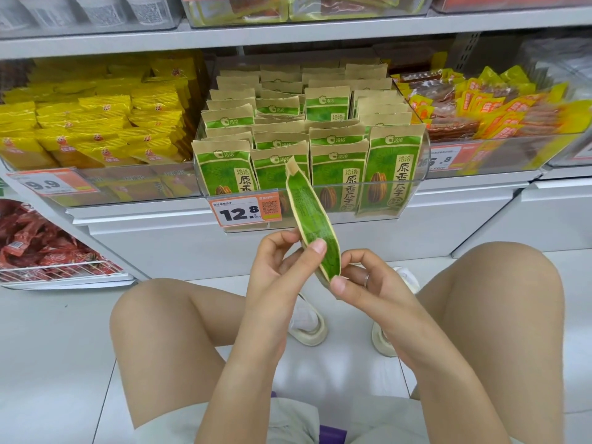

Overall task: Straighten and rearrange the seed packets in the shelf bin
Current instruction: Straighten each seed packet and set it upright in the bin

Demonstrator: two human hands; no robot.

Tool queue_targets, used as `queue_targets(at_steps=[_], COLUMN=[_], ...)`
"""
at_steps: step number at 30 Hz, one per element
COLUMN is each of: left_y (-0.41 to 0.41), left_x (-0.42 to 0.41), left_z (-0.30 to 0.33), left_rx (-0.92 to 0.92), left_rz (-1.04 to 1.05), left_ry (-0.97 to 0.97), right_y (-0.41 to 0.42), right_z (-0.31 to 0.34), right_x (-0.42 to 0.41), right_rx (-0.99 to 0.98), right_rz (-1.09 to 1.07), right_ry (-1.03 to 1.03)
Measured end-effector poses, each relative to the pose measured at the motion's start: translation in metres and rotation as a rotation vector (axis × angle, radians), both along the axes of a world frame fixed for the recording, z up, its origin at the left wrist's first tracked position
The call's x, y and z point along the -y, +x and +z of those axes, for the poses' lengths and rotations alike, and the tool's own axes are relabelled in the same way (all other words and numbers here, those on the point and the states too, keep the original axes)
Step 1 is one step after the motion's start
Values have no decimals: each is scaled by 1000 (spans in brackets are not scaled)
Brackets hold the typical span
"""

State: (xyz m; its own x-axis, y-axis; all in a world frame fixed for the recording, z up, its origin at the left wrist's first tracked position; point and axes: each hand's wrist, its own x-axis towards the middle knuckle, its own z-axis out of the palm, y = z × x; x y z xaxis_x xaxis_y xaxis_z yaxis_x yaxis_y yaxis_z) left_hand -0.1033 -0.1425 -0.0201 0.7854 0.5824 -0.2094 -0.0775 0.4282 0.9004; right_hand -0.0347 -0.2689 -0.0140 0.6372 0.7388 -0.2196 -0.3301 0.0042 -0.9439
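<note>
Both the left hand [275,267] and right hand [368,283] pinch one green seed packet [312,219]; at twelve o'clock, the clear bin [419,174] holds upright packets [336,174], perhaps four rows.

Yellow snack packs [96,123] left, a 12.8 price tag [238,213] below.

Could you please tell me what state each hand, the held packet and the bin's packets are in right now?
left hand: grips the held packet's lower part.
right hand: pinches the packet's bottom end.
held seed packet: out of the bin, edge-on, tilted.
clear bin: on the shelf, full.
front-row packets: upright, facing out.
packets behind: uneven, some leaning.
</note>
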Motion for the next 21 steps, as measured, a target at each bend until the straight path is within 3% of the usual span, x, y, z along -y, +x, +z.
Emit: queue_targets(at_steps=[21], left_y=[0], left_x=[-3], left_z=[0], left_rx=[25], left_rz=[-68], left_ry=[-76], right_y=[0], right_z=[5], right_x=[0], right_rx=[77], right_rz=[-47], right_ry=[-6])
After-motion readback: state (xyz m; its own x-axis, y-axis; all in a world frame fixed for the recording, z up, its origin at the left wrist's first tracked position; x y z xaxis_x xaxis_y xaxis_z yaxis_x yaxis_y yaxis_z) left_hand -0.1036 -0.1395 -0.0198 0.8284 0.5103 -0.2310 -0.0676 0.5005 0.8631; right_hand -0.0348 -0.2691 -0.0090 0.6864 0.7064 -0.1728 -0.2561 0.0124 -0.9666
